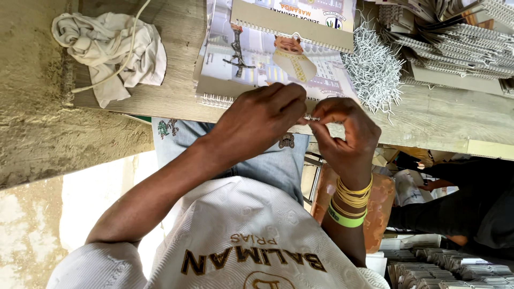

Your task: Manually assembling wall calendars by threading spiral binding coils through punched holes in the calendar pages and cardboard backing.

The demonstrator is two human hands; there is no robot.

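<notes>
My left hand (262,120) and my right hand (345,134) meet at the near edge of a wooden table (176,96). Together they pinch a short piece of white wire binding (313,118) between their fingertips. My right wrist wears yellow bangles and a green band. Just beyond my hands lies a wire-bound printed calendar (251,61), with a second one (300,16) overlapping its far end. My left hand covers part of the near calendar's edge.
A heap of loose white wire binding pieces (372,69) lies right of the calendars, and stacks of wire-bound booklets (455,48) sit at the far right. A crumpled white cloth (110,51) with a cord rests at the left. Another person's dark sleeve (460,203) is at the right.
</notes>
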